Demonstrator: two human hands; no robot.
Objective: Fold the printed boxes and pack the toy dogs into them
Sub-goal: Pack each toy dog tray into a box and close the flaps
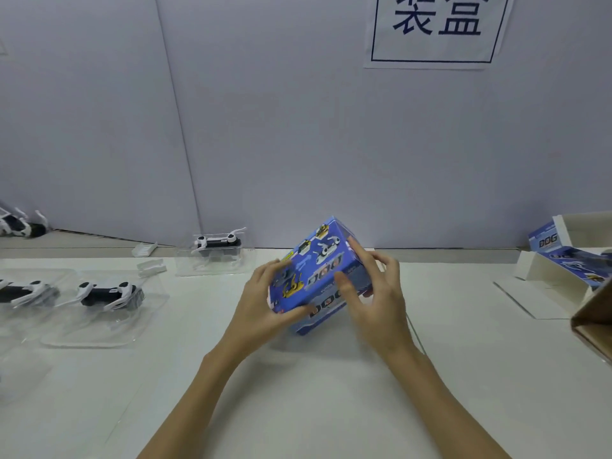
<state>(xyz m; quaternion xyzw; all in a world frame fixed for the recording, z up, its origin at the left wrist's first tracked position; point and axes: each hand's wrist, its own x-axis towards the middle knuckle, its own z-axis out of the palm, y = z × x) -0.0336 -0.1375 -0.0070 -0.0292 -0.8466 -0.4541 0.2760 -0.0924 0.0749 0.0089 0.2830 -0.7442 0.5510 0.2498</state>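
A blue printed box (318, 260) with pictures of toy dogs is tilted in the air above the middle of the white table (298, 392). My left hand (265, 303) grips its left end, thumb under the near lower edge. My right hand (377, 293) holds its right side with the thumb on the front face and the fingers round the far corner. Black-and-white toy dogs lie in clear plastic trays on the left: one near the wall (217, 243), one closer (106, 293) and one at the left edge (23, 293).
Flat unfolded blue boxes (563, 256) are stacked at the right, beside a brown cardboard carton (592, 326) at the right edge. Another toy dog (20, 225) lies far left by the wall. A paper sign (437, 28) hangs on the wall.
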